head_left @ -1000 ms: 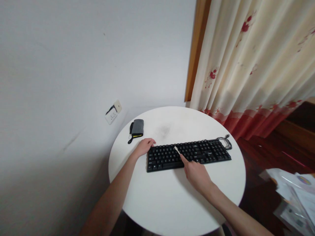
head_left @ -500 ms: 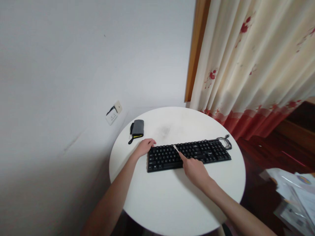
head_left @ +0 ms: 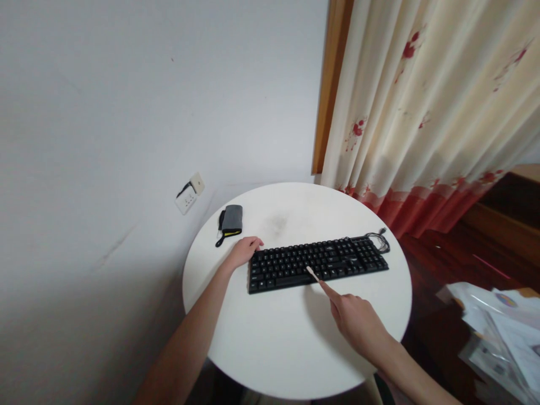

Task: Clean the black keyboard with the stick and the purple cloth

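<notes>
A black keyboard [head_left: 295, 267] lies on the round white table [head_left: 270, 337]. My left hand [head_left: 245, 251] rests at its far left corner, fingers curled against the edge and holding it. In my right hand [head_left: 356, 320] is a slim white toothbrush [head_left: 313, 274], gripped with the index finger stretched along its handle. The brush head is over the lower key rows, near the middle of the keyboard; whether it touches the keys I cannot tell. Most of the handle is hidden by my fingers.
A folded grey cloth [head_left: 232, 219] with black and yellow edges lies left of the keyboard. The coiled cable [head_left: 379, 242] sits at its right end. A wall with a socket [head_left: 186, 200] borders the left, a curtain [head_left: 379, 140] the back right. Plastic bags [head_left: 498, 326] stand at right.
My right hand has drawn the toothbrush from the upper key rows down toward the near edge. My left hand stays at the keyboard's corner. The whole view has shifted slightly.
</notes>
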### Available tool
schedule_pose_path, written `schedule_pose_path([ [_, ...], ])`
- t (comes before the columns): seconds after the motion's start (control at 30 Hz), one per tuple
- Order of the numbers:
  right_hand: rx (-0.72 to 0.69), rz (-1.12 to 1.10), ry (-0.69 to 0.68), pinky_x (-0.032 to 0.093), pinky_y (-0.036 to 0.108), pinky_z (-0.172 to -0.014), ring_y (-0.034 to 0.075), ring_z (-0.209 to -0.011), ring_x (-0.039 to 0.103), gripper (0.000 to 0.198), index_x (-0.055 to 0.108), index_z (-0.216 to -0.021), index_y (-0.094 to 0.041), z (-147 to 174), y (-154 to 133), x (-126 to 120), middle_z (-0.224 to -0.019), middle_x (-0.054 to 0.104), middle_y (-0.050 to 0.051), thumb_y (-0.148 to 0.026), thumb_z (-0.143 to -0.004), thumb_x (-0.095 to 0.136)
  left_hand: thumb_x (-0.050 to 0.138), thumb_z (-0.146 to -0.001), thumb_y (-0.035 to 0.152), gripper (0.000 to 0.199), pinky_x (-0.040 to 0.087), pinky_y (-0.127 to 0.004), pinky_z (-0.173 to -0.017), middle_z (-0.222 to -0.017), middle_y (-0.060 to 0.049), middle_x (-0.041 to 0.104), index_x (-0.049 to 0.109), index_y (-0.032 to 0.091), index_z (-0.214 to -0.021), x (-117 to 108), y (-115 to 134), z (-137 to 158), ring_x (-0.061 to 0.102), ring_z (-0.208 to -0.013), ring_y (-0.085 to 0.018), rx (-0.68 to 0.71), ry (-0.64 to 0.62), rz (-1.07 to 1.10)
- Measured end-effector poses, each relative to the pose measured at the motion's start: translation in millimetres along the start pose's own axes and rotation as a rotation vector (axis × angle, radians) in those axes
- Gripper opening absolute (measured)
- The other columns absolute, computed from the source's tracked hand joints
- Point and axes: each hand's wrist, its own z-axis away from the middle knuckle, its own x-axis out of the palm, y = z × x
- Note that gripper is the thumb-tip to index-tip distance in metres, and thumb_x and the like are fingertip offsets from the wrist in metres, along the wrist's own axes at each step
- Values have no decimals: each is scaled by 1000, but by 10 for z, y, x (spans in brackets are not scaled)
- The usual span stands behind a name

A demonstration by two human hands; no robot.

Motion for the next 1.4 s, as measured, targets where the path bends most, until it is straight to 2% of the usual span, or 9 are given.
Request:
schedule_pose_path([
  [0.27, 50, -1, -20, 43, 28, -63, 24, -77, 69, 55, 31, -151, -28, 105, 74, 50, -87, 72, 10, -18, -96, 34, 38, -84, 40, 40, 43, -30, -68, -80, -5, 72, 71, 18, -84, -12, 48, 18, 64, -77, -22, -5, 3, -15],
  [0.43, 90, 12, -5, 43, 29, -61, 24, -74, 69, 56, 29, -151, -24, 77, 39, 51, -85, 72, 11, -17, -96, 34, 38, -84, 40, 40, 43, -30, -68, -80, -5, 72, 71, 18, -85, -4, 32, 9, 64, -77, -22, -15, -4, -12],
  [0.57, 56, 29, -5, 42, 29, -61, 25, -73, 69, 56, 31, -151, -23, 22, 3, 25, -84, 72, 10, -17, -96, 35, 38, -85, 40, 40, 44, -30, -69, -80, -4, 72, 71, 18, -85, 1, 6, 4, 64, -76, -22, -12, -3, -2],
  [0.97, -19, 10, 54, 42, 27, -62, 22, -74, 69, 53, 31, -150, -23, -252, 71, 96, -84, 73, 9, -18, -98, 31, 37, -85, 39, 40, 43, -30, -69, -81, -5, 72, 71, 17, -86, -23, 61, 30, 64, -77, -22, -9, -8, -10],
  [1.23, 2, 9, 48, 45, 26, -64, 21, -78, 70, 51, 29, -150, -28, -547, -81, -87, -94, 74, 10, -21, -99, 30, 35, -86, 39, 43, 43, -30, -71, -81, -5, 72, 71, 17, -86, 1, -14, 3, 64, -79, -22, 10, 2, -9],
  [1.4, 18, 2, 53, 46, 28, -67, 23, -83, 70, 48, 35, -147, -29, -736, -184, -199, -93, 73, 11, -22, -100, 28, 35, -86, 40, 43, 43, -30, -70, -80, -5, 71, 71, 17, -85, 13, -45, -5, 64, -78, -22, 11, 10, 6],
])
